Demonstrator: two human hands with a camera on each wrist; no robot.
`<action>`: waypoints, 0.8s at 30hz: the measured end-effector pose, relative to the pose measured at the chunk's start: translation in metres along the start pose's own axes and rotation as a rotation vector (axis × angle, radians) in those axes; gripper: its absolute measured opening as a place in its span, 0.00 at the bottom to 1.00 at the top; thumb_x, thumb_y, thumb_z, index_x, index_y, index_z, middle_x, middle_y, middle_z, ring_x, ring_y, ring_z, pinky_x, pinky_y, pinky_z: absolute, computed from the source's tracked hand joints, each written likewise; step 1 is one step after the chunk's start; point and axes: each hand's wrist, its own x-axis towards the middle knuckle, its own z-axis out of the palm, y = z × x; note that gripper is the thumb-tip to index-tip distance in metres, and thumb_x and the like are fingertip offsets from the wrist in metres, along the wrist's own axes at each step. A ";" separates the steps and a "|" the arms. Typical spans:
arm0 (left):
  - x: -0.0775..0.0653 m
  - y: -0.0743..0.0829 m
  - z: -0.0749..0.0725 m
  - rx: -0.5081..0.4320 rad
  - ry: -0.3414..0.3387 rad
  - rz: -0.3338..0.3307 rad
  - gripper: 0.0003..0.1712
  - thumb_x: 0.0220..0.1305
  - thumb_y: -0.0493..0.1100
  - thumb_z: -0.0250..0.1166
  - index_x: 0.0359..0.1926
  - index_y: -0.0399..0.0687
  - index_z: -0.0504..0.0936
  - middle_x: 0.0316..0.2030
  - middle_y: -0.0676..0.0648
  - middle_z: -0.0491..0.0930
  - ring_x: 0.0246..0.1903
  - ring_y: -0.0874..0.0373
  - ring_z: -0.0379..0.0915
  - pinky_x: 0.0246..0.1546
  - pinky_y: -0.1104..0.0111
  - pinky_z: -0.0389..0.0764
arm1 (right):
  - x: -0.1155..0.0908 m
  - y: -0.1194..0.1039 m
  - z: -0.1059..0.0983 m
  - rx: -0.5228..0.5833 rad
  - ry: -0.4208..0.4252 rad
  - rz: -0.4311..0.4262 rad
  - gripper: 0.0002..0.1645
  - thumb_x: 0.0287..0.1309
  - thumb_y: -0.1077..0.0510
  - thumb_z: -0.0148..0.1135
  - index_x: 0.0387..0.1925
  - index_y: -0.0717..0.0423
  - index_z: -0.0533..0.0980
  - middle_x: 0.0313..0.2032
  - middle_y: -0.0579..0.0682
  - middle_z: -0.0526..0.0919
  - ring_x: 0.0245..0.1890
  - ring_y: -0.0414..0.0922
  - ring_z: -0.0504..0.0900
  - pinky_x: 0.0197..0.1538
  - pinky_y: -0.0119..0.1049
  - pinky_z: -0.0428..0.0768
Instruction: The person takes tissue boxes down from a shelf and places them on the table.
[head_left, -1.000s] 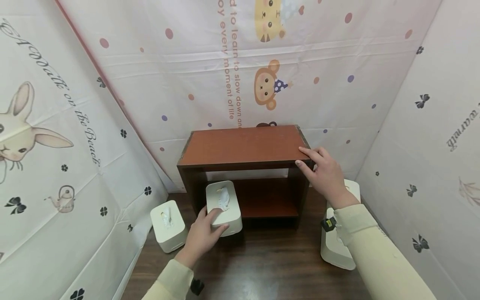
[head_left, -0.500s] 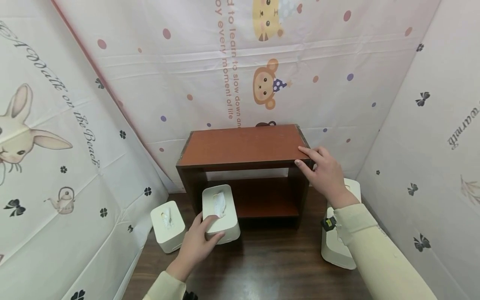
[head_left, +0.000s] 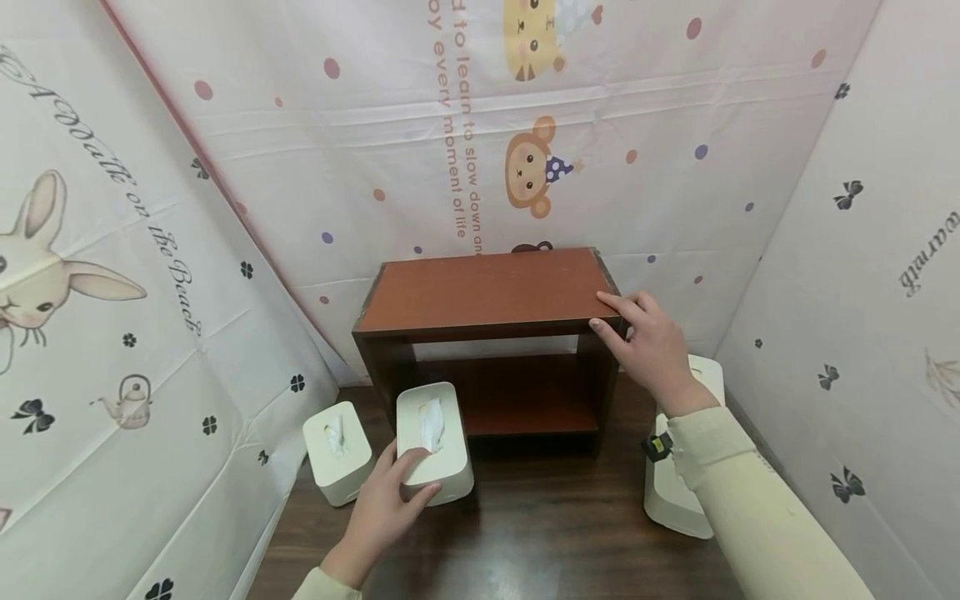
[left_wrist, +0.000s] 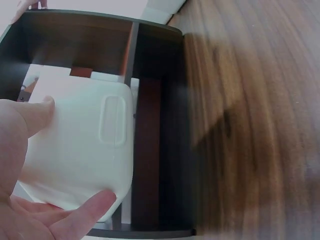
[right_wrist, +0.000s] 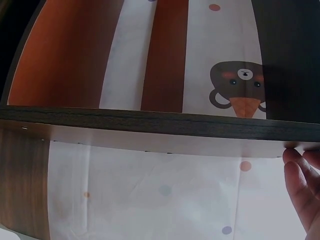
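Note:
My left hand [head_left: 378,504] grips the near end of a white tissue box [head_left: 435,415], thumb on its top and fingers along its left side. A tissue pokes from the slot. The box is tilted in front of the left side of a brown two-level shelf [head_left: 487,292]. In the left wrist view the box's smooth white face [left_wrist: 80,145] overlaps the shelf. My right hand [head_left: 648,354] rests on the shelf's front right top corner, index finger on the top board and thumb at the front edge. In the right wrist view its fingertips [right_wrist: 295,172] meet the board's edge.
Another tissue box [head_left: 337,454] stands on the dark wood floor [head_left: 525,533], left of the shelf. To the right, white boxes [head_left: 675,496] are partly hidden behind my right forearm. Printed curtains [head_left: 300,167] enclose the back and both sides.
My left hand has drawn the tissue box toward me and slightly left, away from the shelf's front. The right hand stays on the corner.

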 end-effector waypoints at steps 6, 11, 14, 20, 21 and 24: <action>-0.010 -0.003 0.000 -0.007 0.019 0.019 0.30 0.60 0.50 0.86 0.62 0.63 0.85 0.72 0.33 0.74 0.58 0.38 0.84 0.48 0.45 0.86 | 0.000 -0.001 -0.001 0.003 0.009 -0.010 0.30 0.72 0.46 0.75 0.71 0.48 0.83 0.48 0.55 0.80 0.25 0.45 0.73 0.28 0.45 0.73; -0.017 -0.003 -0.002 -0.041 0.014 0.014 0.30 0.59 0.51 0.87 0.61 0.66 0.85 0.72 0.33 0.74 0.57 0.40 0.83 0.41 0.56 0.88 | -0.001 0.001 0.000 0.004 0.010 -0.002 0.30 0.72 0.46 0.75 0.71 0.48 0.83 0.47 0.55 0.80 0.24 0.45 0.72 0.27 0.44 0.72; -0.022 -0.003 -0.004 -0.085 0.006 -0.004 0.30 0.58 0.49 0.87 0.59 0.66 0.86 0.72 0.33 0.73 0.53 0.43 0.83 0.33 0.67 0.86 | -0.001 0.002 0.001 0.003 0.015 -0.006 0.30 0.72 0.46 0.75 0.71 0.48 0.83 0.47 0.54 0.80 0.24 0.45 0.72 0.27 0.44 0.72; -0.030 -0.005 -0.007 -0.129 -0.028 -0.056 0.31 0.56 0.46 0.89 0.58 0.71 0.85 0.74 0.37 0.71 0.48 0.52 0.80 0.31 0.70 0.84 | -0.001 0.001 0.001 0.001 0.015 -0.002 0.30 0.72 0.45 0.75 0.71 0.48 0.83 0.47 0.55 0.80 0.24 0.45 0.72 0.27 0.44 0.72; -0.031 -0.005 -0.008 -0.129 -0.035 -0.058 0.31 0.56 0.46 0.89 0.58 0.72 0.85 0.75 0.37 0.71 0.48 0.52 0.80 0.31 0.69 0.84 | -0.001 0.001 0.001 0.001 0.014 -0.001 0.30 0.72 0.45 0.75 0.71 0.48 0.83 0.47 0.55 0.80 0.24 0.45 0.72 0.27 0.44 0.72; -0.034 -0.008 -0.011 -0.119 -0.057 -0.057 0.31 0.57 0.47 0.88 0.58 0.72 0.85 0.75 0.37 0.71 0.50 0.51 0.80 0.33 0.69 0.85 | -0.001 0.000 0.000 0.001 0.009 0.003 0.30 0.73 0.45 0.74 0.71 0.48 0.83 0.47 0.55 0.80 0.25 0.45 0.72 0.27 0.44 0.72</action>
